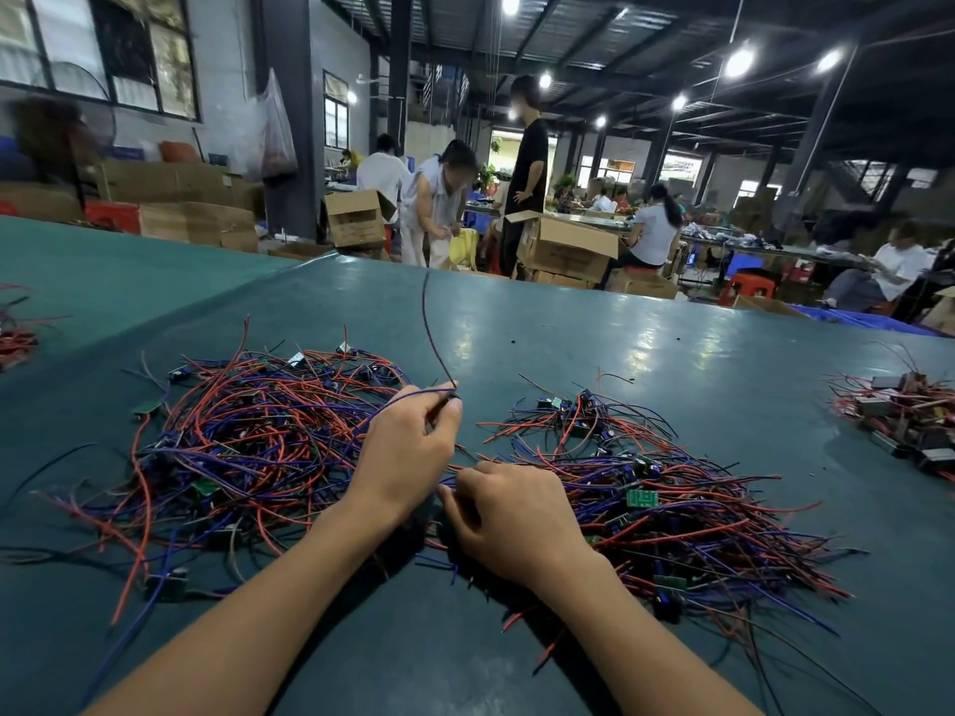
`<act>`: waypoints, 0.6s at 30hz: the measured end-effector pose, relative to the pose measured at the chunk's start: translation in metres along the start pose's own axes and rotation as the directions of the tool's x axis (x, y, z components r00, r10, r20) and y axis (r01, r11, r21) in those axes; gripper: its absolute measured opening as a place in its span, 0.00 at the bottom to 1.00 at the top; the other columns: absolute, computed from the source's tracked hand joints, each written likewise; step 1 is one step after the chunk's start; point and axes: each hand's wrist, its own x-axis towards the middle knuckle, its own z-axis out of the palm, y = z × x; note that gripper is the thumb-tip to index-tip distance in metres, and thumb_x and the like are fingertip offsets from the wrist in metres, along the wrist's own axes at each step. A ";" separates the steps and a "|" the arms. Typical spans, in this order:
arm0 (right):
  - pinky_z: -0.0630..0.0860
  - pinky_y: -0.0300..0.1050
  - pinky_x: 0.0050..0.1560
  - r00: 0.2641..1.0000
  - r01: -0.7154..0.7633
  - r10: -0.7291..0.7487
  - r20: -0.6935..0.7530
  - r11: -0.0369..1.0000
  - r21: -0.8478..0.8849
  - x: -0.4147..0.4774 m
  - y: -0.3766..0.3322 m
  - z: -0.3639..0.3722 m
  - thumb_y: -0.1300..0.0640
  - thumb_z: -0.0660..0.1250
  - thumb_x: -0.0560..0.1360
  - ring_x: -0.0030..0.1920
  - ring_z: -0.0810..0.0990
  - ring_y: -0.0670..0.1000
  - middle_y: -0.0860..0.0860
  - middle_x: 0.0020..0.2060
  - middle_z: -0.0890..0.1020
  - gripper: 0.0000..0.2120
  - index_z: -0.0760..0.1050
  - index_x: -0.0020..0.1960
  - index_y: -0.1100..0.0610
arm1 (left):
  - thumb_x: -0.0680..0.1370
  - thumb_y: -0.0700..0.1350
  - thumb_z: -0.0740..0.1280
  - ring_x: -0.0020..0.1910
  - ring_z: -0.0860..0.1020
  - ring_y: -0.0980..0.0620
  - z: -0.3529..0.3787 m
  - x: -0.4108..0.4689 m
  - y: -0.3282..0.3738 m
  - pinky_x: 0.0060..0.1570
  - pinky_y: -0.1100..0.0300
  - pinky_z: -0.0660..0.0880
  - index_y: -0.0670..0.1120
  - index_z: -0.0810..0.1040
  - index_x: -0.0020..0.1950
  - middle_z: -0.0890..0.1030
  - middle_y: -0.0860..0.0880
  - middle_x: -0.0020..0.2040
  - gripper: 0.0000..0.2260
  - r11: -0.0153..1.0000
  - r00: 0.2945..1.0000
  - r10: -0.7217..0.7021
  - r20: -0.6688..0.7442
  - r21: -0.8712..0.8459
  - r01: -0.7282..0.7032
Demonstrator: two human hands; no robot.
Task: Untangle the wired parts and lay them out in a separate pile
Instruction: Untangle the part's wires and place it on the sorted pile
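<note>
A tangled heap of red, blue and black wires with small circuit boards (243, 436) lies on the left of the green table (594, 343). A second pile of the same wired parts (666, 498) spreads out on the right. My left hand (408, 447) is raised between the two piles and pinches a wired part at its fingertips; a red and black wire (429, 328) arcs up from it, and a blue wire trails back into the left heap. My right hand (511, 514) is curled at the near edge of the right pile and grips wires there.
A further pile of boards with red wires (899, 410) lies at the far right, and another small bunch (15, 338) at the far left edge. Beyond the table's far edge stand cardboard boxes (568, 245) and several people working.
</note>
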 end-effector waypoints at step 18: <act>0.68 0.48 0.42 0.980 -0.106 0.105 0.171 0.994 -0.006 0.003 -0.002 -0.012 0.47 0.57 0.77 0.50 0.81 0.62 0.54 0.48 0.84 0.14 0.76 0.46 0.55 | 0.78 0.53 0.73 0.29 0.67 0.51 0.056 0.050 0.183 0.27 0.61 0.64 0.34 0.83 0.53 0.74 0.48 0.31 0.20 0.999 0.321 0.013 0.947 -0.027 0.040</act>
